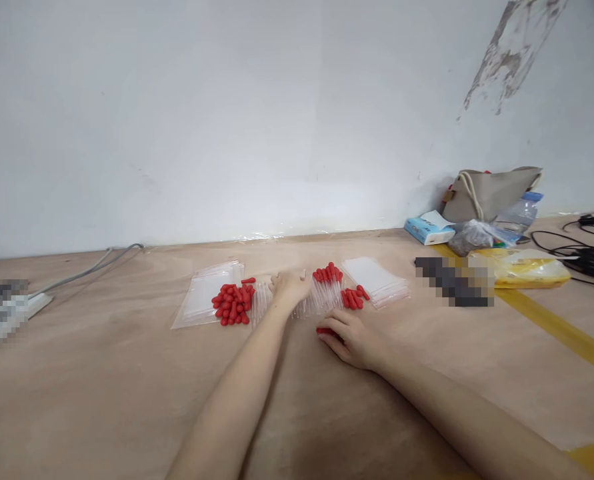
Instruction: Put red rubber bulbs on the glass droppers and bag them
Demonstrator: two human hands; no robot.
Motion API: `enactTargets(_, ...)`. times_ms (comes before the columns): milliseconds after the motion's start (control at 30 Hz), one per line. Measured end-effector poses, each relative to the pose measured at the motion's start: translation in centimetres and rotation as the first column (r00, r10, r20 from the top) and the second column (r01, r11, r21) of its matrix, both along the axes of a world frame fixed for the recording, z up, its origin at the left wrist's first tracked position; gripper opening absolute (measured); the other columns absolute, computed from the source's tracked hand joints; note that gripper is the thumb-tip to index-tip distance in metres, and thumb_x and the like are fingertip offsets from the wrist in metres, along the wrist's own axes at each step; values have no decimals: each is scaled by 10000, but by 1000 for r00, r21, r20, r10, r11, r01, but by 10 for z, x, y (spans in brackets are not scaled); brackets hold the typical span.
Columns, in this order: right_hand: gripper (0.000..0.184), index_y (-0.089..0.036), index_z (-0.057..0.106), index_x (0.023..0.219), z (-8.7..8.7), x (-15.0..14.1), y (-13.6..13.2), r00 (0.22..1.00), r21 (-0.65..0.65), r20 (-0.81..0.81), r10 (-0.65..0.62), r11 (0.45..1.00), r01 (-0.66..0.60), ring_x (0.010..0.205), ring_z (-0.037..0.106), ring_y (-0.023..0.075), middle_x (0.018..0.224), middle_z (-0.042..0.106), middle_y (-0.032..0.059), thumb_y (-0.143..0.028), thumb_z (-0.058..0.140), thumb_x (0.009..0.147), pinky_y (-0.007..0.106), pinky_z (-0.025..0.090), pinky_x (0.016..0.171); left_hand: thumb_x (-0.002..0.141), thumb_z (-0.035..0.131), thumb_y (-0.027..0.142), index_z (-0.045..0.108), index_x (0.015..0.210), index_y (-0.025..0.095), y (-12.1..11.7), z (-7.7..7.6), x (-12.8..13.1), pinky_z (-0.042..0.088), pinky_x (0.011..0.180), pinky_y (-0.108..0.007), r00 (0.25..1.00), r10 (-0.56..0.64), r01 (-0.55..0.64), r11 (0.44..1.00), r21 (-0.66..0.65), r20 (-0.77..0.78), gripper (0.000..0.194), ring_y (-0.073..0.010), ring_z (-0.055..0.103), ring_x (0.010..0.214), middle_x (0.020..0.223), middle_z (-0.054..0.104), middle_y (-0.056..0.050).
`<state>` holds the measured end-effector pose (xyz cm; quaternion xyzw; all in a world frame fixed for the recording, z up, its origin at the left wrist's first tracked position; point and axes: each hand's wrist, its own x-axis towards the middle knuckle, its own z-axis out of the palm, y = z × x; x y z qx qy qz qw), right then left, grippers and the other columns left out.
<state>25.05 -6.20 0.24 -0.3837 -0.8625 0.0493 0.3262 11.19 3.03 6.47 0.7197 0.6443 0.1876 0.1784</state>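
two bare forearms [244, 393] reach over a dull brown work surface [127, 387]. the left hand [291, 290] bends above a row of thin clear sticks [261, 301], fingers curled; whether they hold one cannot be told. the right hand [353, 337] arches over a red piece [323, 331] near the sticks, pinched or merely covered, it is unclear. a heap of smooth, club-shaped red pieces [233, 307] lies left of the row, beside glossy clear bags [201, 297]; another red cluster [329, 273] sits near the row's right end, close to a second stack of bags [374, 279]. a brushing wrist could set the rounded reds rolling, a dragging finger could cross the slender sticks, and the slick bags might slide if nudged.
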Motion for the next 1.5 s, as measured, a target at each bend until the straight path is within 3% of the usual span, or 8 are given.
enactTargets(133,165,-205,544,944,-1,0,-1,998,1,-54,-40,999,40,777,527,163,853,554,59,-191,429,828,295,453,674,859,343,288,469,913,179,-29,0,-38,407,656,-283,978,-200,191,973,130,55,174,-174,557,741,819,592,-44)
enactTargets(200,171,-207,544,956,-1,0,-1,995,-7,-82,-61,998,61,778,530,165,860,562,61,-193,429,830,298,451,674,880,310,265,434,916,181,-47,-13,-62,406,611,-270,894,-446,419,863,283,37,154,-153,541,666,766,571,-25)
enactTargets(300,178,-213,544,962,3,-1,0,993,-14,-99,-64,998,63,781,536,165,874,571,63,-196,417,838,297,450,677,871,351,232,451,846,188,-65,-38,-91,405,661,-303,821,-562,544,717,437,-100,111,-163,527,692,757,563,-24)
enactTargets(433,181,-206,551,946,10,-8,6,999,-26,-49,-10,1000,9,792,537,160,872,566,60,-181,406,840,289,446,689,874,340,184,464,918,186,-72,-56,-106,434,691,-290,819,-573,528,725,443,-39,132,-162,535,777,841,564,-44)
enactTargets(700,138,-183,535,910,3,-28,9,992,-93,-127,30,995,-42,764,512,138,853,543,46,-148,442,814,256,429,665,878,361,144,486,1034,195,-70,-58,-105,437,793,-272,787,-617,547,713,440,22,206,-142,519,910,977,540,-55)
enactTargets(1000,115,-175,530,898,3,-29,6,987,-117,-146,68,990,-85,756,511,134,830,552,46,-172,439,827,248,426,657,867,375,125,542,1014,182,-69,-59,-108,446,736,-289,759,-646,594,631,500,-87,230,-156,535,849,933,577,-63)
enactTargets(1233,155,-182,560,932,-3,-28,9,982,-88,-165,91,990,-106,755,535,130,838,582,51,-197,431,846,246,443,672,860,376,83,528,1069,179,-70,-60,-109,454,750,-232,705,-706,627,580,521,-63,275,-121,541,868,961,570,-65)
enactTargets(1500,128,-171,554,891,-5,-26,7,982,7,-156,111,994,-111,752,528,131,814,584,52,-184,438,837,245,449,664,853,369,68,523,1086,175,-68,-66,-108,467,740,-243,664,-742,654,516,554,-93,299,-131,549,870,964,576,-79)
